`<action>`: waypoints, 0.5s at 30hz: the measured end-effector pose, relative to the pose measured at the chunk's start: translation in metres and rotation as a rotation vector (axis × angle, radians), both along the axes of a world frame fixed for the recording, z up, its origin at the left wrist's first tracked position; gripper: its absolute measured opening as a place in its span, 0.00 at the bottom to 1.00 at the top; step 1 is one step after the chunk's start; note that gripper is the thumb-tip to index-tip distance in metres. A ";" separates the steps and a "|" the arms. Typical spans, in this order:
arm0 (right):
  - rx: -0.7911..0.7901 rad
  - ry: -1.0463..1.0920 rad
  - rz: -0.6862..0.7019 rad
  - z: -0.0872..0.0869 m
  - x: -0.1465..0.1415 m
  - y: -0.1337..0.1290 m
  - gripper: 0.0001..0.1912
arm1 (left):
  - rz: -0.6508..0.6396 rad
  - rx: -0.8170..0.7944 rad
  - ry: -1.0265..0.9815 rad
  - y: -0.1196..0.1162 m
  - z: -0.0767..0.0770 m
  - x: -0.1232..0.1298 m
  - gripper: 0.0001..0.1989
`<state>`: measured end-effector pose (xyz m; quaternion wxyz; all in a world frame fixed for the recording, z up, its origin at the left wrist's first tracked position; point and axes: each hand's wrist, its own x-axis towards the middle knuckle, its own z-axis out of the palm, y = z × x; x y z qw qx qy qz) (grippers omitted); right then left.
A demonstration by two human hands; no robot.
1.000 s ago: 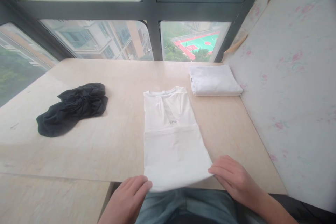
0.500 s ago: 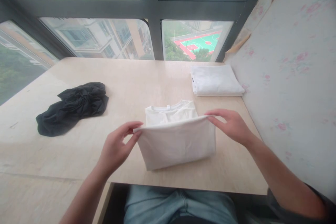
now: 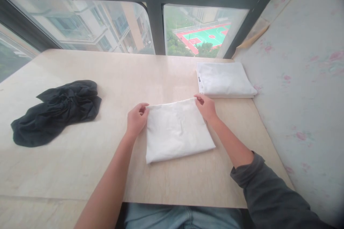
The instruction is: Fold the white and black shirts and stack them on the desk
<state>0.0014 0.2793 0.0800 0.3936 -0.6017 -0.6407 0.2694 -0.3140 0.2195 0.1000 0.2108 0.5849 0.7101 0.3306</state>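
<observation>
A white T-shirt [image 3: 177, 132], folded into a flat rectangle, lies on the wooden table in front of me. My left hand [image 3: 138, 117] pinches its far left corner between thumb and fingers. At the far right corner my right hand [image 3: 205, 107] is closed on the same far edge. The shirt's collar is hidden under the folded layer. Small wrinkles show near the middle of the cloth.
A stack of folded white cloth [image 3: 225, 78] sits at the back right by the flowered wall [image 3: 303, 107]. A crumpled black garment [image 3: 59, 111] lies on the left of the table [image 3: 67, 171]. Windows [image 3: 156, 25] rise along the back edge.
Both hands have carried the shirt's folded edge away from me and down over the collar, which no longer shows. The hands are closer together, and the view has tilted down.
</observation>
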 end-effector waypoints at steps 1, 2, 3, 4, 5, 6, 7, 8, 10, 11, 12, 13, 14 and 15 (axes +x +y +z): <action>0.014 0.004 -0.006 0.000 0.001 0.001 0.16 | 0.004 0.009 0.011 0.000 0.000 0.001 0.16; 0.021 0.004 -0.009 -0.001 0.001 0.002 0.17 | 0.008 0.019 0.026 0.000 0.000 0.002 0.16; 0.022 0.001 -0.009 -0.002 0.002 0.003 0.18 | 0.012 0.030 0.046 0.000 0.001 0.003 0.17; 0.022 -0.006 -0.006 -0.003 0.003 0.002 0.19 | 0.014 0.044 0.068 -0.001 0.002 0.004 0.17; 0.019 -0.015 -0.005 -0.004 0.005 0.000 0.20 | 0.014 0.055 0.098 -0.004 0.003 0.005 0.18; 0.009 -0.018 -0.011 -0.006 0.008 -0.004 0.22 | 0.019 0.053 0.132 -0.008 0.005 0.006 0.21; -0.013 -0.008 -0.026 -0.007 0.011 -0.012 0.24 | 0.026 0.030 0.155 -0.015 0.008 0.006 0.24; -0.047 0.021 -0.049 -0.007 0.015 -0.022 0.26 | 0.032 -0.017 0.153 -0.024 0.011 0.007 0.28; -0.148 0.125 -0.093 -0.005 0.027 -0.050 0.28 | 0.041 -0.141 0.056 -0.050 0.016 0.008 0.32; -0.209 0.186 -0.104 -0.003 0.033 -0.068 0.28 | 0.043 -0.198 -0.030 -0.066 0.017 0.008 0.33; -0.266 0.239 -0.105 0.000 0.039 -0.086 0.27 | 0.043 -0.240 -0.122 -0.082 0.018 0.009 0.33; -0.317 0.281 -0.098 0.003 0.045 -0.104 0.26 | 0.044 -0.272 -0.203 -0.099 0.019 0.011 0.32; -0.364 0.315 -0.082 0.007 0.050 -0.122 0.25 | 0.052 -0.297 -0.267 -0.116 0.019 0.012 0.32; -0.411 0.346 -0.058 0.012 0.054 -0.139 0.24 | 0.066 -0.319 -0.321 -0.131 0.019 0.015 0.32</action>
